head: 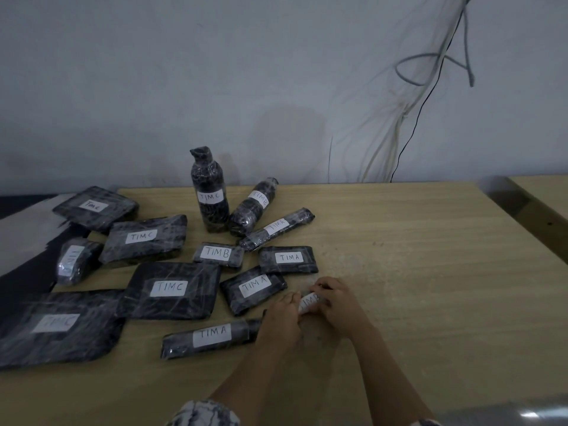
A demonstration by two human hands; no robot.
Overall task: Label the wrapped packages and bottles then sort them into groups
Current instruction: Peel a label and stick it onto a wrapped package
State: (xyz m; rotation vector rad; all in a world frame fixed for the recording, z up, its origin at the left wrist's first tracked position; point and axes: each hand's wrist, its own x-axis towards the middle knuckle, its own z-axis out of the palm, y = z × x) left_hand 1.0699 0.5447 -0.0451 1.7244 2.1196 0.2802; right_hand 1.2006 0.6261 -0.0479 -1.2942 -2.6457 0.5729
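1. Thirteen wrapped items counted on the worktop (399, 272): ten packages, three bottles, including the one in hand.
2. Every visible item carries a label; we judge labelling nearly done, sorting left.
3. Left hand (281, 318) and right hand (338, 305) hold a small package (309, 302) near centre; fingers (319, 285) pressed on its label.
4. Upright bottle (210, 192) stands far.
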